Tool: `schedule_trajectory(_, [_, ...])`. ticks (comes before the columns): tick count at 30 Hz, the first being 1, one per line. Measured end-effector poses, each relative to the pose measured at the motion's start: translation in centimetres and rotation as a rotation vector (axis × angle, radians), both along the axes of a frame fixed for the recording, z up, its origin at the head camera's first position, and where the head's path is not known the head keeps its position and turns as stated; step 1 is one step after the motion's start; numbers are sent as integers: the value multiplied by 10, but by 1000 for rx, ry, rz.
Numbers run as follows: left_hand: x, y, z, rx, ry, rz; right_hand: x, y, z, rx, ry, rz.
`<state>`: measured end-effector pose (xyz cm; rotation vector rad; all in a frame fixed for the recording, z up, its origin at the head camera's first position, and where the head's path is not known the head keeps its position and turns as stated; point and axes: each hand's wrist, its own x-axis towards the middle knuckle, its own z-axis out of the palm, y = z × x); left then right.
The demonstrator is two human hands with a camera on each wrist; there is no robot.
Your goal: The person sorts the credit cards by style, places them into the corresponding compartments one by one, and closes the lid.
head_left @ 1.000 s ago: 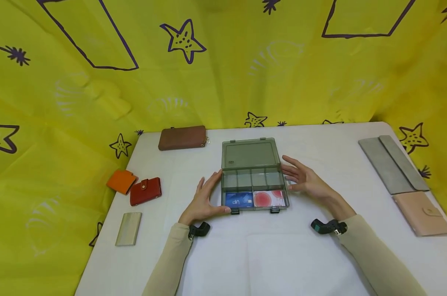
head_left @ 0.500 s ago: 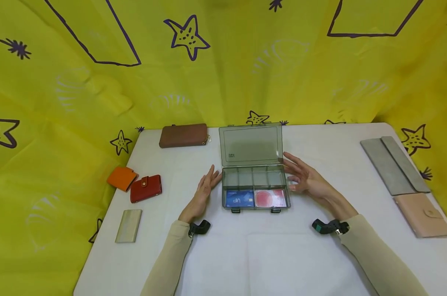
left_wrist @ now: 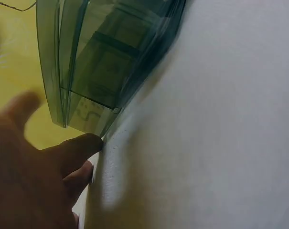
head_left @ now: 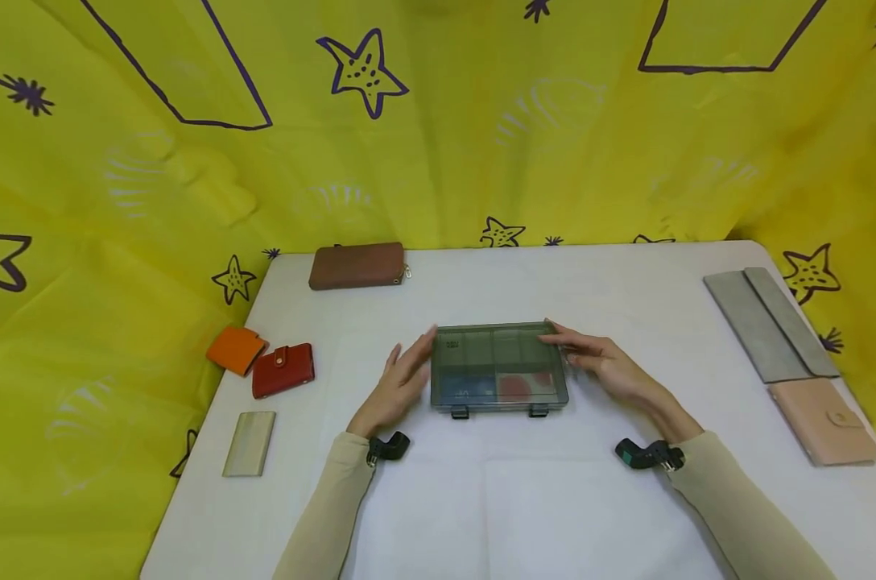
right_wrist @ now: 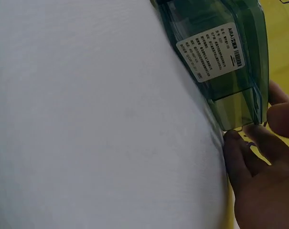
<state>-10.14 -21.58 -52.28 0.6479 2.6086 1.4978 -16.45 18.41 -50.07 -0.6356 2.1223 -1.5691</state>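
The translucent green compartment box (head_left: 499, 366) stands in the middle of the white table with its lid down over the tray. Through the lid show a blue card (head_left: 467, 389) and a red-and-white card (head_left: 525, 387) in the front compartments. My left hand (head_left: 394, 391) is at the box's left side, fingers extended, fingertips by the back left corner. My right hand (head_left: 612, 366) lies at the right side, its fingers reaching over the lid's back right corner. In the right wrist view, a white label (right_wrist: 211, 52) shows on the box's side wall.
A brown zip wallet (head_left: 358, 266) lies at the back left. An orange wallet (head_left: 237, 350), a red wallet (head_left: 283, 370) and a beige card holder (head_left: 249, 444) lie along the left. On the right are a grey sleeve (head_left: 770, 324) and a pink wallet (head_left: 825, 421).
The lid, folded back a second ago and then partly raised, has swung forward and down over the tray. My right fingers have moved onto its back corner; my left thumb has left the front corner.
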Motion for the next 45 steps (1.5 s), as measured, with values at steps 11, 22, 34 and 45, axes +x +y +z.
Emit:
schedule_trajectory(11, [0,3,11,-133,-73,-17,17,-8,7,270,217,67])
schedule_trajectory(22, [13,8,17,-206,-104,-61,31,-8,12,279,317,150])
schedule_trajectory(34, [14,20,15,-269,-43,0,39,-21,2,328,371,119])
schedule_trajectory(45, [17,34,9,-207,-1,81,48,-33,6,524,466,97])
